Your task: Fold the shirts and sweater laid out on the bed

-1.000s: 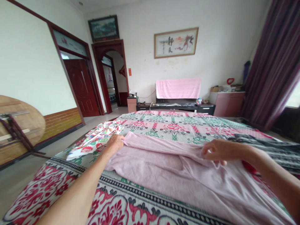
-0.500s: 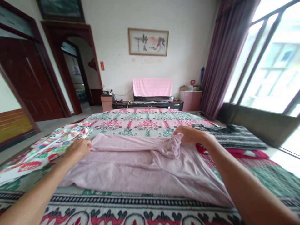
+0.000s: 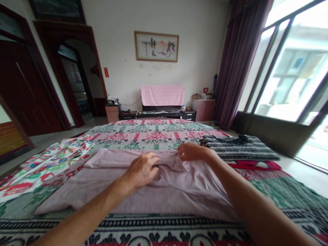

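Observation:
A pale pink top (image 3: 194, 191) lies spread across the patterned bed cover, its far edge folded over toward me in a long strip. My left hand (image 3: 143, 169) rests on the middle of this strip, fingers curled and closed on the fabric; the fingertips are partly hidden. Farther right, my right hand (image 3: 191, 152) pinches the bunched cloth at the strip's right end. Wrinkles gather between the two hands, while the left end of the fold lies flat and untouched.
A white garment with colourful prints (image 3: 51, 164) lies at the left. Folded clothes, a black-and-grey striped knit (image 3: 238, 147) over a red piece (image 3: 258, 165), sit at the right. The floral bed cover (image 3: 156, 136) stretches toward a low cabinet (image 3: 189, 115) by the wall.
My left hand has left the fold's left end and moved right to its middle. My right hand has lowered the bunched cloth, which now lies flatter. The view has turned slightly right.

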`<state>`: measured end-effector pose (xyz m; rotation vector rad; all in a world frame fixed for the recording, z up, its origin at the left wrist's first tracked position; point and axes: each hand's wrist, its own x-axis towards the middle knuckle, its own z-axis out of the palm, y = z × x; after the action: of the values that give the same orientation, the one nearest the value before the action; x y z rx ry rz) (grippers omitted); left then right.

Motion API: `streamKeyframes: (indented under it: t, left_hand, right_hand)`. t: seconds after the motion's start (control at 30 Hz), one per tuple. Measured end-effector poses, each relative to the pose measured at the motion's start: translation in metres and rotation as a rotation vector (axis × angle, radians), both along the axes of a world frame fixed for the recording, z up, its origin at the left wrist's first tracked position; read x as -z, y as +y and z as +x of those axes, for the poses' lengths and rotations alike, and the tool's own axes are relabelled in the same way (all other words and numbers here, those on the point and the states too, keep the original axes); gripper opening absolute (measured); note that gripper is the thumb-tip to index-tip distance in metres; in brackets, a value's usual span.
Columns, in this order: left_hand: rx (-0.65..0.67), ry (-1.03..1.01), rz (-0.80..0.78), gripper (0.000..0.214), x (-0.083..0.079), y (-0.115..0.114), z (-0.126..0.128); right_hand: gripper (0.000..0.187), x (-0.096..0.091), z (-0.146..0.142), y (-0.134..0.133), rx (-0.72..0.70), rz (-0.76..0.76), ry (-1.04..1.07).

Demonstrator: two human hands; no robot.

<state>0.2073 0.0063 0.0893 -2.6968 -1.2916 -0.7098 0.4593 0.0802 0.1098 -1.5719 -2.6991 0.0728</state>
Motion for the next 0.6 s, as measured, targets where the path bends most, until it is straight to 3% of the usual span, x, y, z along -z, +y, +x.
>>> streamKeyframes:
  t: [0.07,0.17,0.27,0.43,0.6]
  left_hand:
    - [0.017,0.047,-0.043,0.024,0.001,-0.003,0.032]
    - [-0.021,0.015,-0.098,0.04,0.01,0.001,0.065]
    - [-0.093,-0.075,-0.114,0.023,0.021,0.009,0.082]
    - [-0.219,-0.386,-0.237,0.022,0.023,0.026,0.075]
    - [-0.364,-0.575,-0.373,0.023,0.025,0.042,0.055]
  right_hand:
    - [0.023,-0.007,0.002,0.0,-0.036,-0.012,0.075]
    - [0.021,-0.017,0.005,-0.003,-0.059,-0.05,0.14]
    - [0.022,-0.023,0.009,-0.006,-0.06,-0.075,0.197]
    - [0.023,-0.037,0.023,-0.009,0.056,-0.009,0.259]
    - [0.021,-0.036,0.036,-0.009,0.064,-0.167,0.122]
